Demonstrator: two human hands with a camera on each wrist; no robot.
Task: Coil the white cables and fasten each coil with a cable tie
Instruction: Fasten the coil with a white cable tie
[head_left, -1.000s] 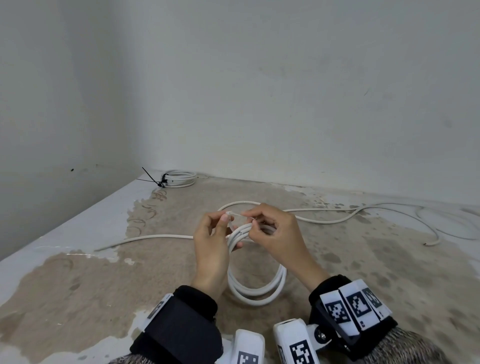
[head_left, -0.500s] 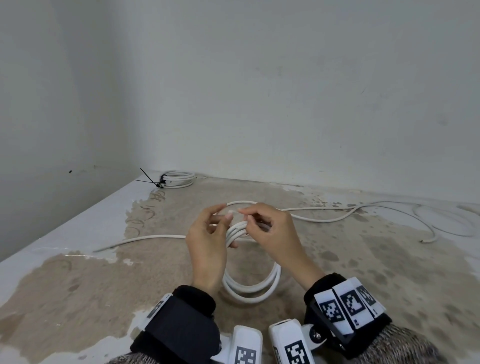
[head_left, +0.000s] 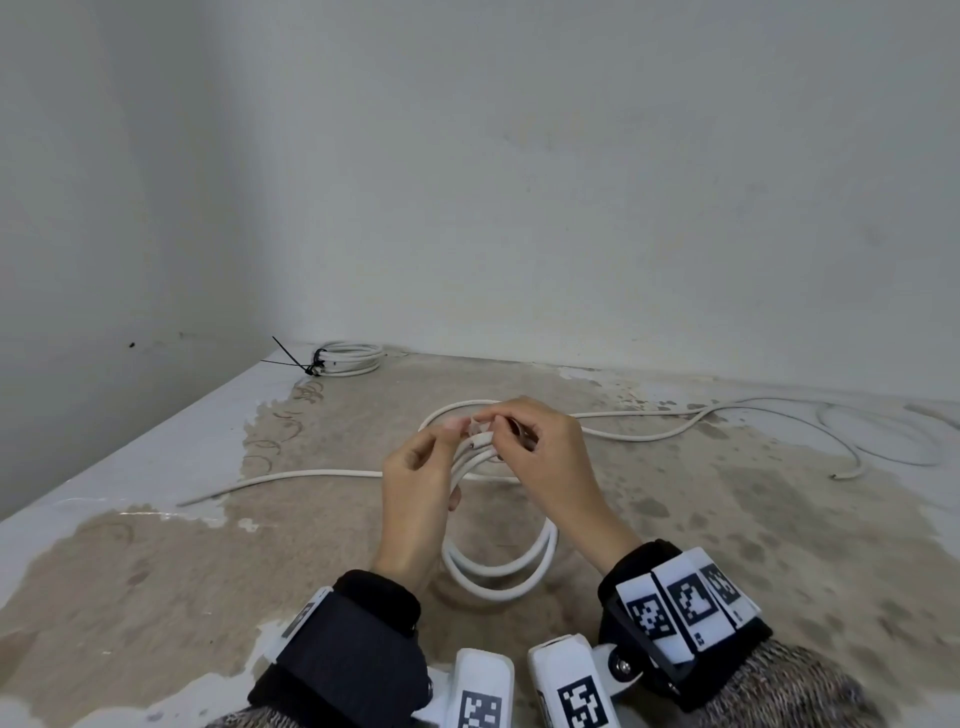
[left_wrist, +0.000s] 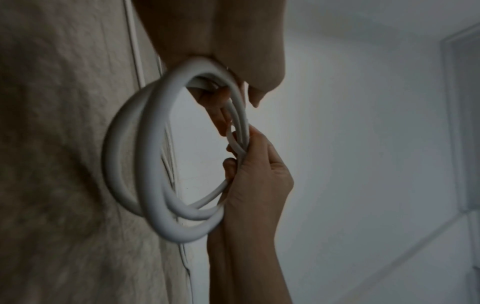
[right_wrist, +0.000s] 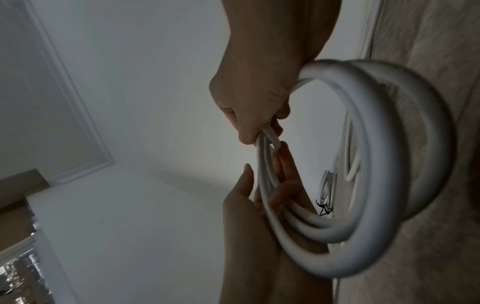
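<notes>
Now, hands: both raised together above the middle of the surface (head_left: 156, 545), fingertips meeting at the top of the coil (head_left: 498, 571).
Left hand (head_left: 415, 499): holds the coil's top strands, thumb and forefinger pinched at the crown, other fingers loosely extended beside the strands.
Right hand (head_left: 550, 467): fingers curled round the same bundle from the other side, pinching a small pale piece at the crown; whether that is a cable tie or the cable's end, I cannot tell.
Coil: a few white turns hanging upright between the wrists, its lowest arc near or on the surface, ring facing sideways toward the wrist cameras.
Key relation: the bundle to be bound runs across, hand to hand, at the crown; both hands are equally near, so a tie would pass round it right between the fingertips.
Loose cables (head_left: 675, 431): lengths lying toward the far and right edges; one end (head_left: 291, 475) runs to the left edge.
Finished coil (head_left: 348, 358): far left corner, fastened with a black tie (head_left: 301, 364).
Step, as I judge: fastening this coil.
</notes>
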